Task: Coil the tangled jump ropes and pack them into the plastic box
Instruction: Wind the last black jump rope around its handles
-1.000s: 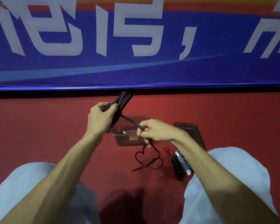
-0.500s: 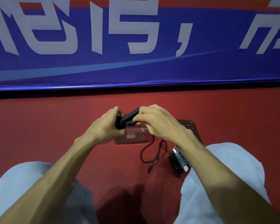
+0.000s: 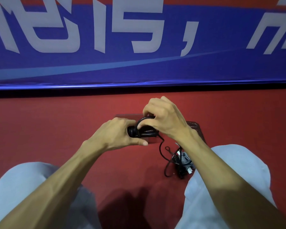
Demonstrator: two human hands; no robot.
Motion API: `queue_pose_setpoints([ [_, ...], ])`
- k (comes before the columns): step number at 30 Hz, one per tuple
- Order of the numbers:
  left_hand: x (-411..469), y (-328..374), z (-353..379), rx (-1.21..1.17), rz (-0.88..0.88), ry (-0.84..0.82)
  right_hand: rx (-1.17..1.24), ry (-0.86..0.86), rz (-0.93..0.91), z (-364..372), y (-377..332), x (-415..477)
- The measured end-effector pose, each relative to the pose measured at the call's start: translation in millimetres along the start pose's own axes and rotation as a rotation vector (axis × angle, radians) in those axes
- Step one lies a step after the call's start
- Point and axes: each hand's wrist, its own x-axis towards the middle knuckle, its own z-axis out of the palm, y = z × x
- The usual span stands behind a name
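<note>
My right hand [image 3: 165, 118] has lifted, pinching a loop of the black jump rope [image 3: 147, 133]. My left hand [image 3: 116, 134], at eight o'clock from it, squeezes the handles [image 3: 132, 131] in front of the plastic box [image 3: 127, 115].

Blue fabric banner [image 3: 139, 70] with large white characters spans the rear. Plain red floor [image 3: 40, 129] lies below. Pale grey trouser legs [image 3: 23, 187] occupy the foreground.

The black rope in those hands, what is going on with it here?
A seated person is coiling a black jump rope. The left hand grips the wound bundle; the right hand pinches a loop of cord above it. They work over the clear plastic box on the red floor. A loose tail hangs down beside another coiled rope.
</note>
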Motion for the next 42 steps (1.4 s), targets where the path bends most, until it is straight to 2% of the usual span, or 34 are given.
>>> queue_pose_setpoints([
  [4, -4, 2, -4, 0.117, 0.102, 0.066, -0.084, -0.074, -0.063, -5, 13, -1],
  [8, -5, -12, -6, 0.131, 0.162, -0.071, -0.094, -0.2, -0.143, 0, 16, -11],
  [11, -5, -10, -7, -0.175, 0.151, -0.145, 0.057, -0.314, 0.046, 6, 19, -13],
  [14, -7, -6, -18, -0.574, 0.124, -0.152, 0.221, -0.283, 0.273, 12, 26, -13],
  [18, -7, -4, -27, -0.935, 0.089, 0.066, 0.567, -0.226, 0.563, 15, 20, -7],
  [21, 1, -5, -24, -1.152, -0.03, 0.273, 0.771, -0.242, 0.681, 20, 7, -4],
  [23, 5, -6, -23, -1.234, -0.104, 0.349, 0.957, -0.277, 0.776, 21, -2, -4],
  [30, 11, -16, -20, -1.086, -0.375, 0.55, 0.894, -0.518, 0.763, 16, -7, -3],
  [34, 11, -21, -19, -0.805, -0.383, 0.588, 0.432, -0.622, 0.554, 16, -11, -4],
  [37, 9, -24, -17, -0.632, -0.362, 0.539, 0.255, -0.704, 0.497, 9, -8, -6],
  [42, 8, -42, -14, -0.238, -0.302, 0.274, 0.181, -0.669, 0.438, -11, -3, -8],
])
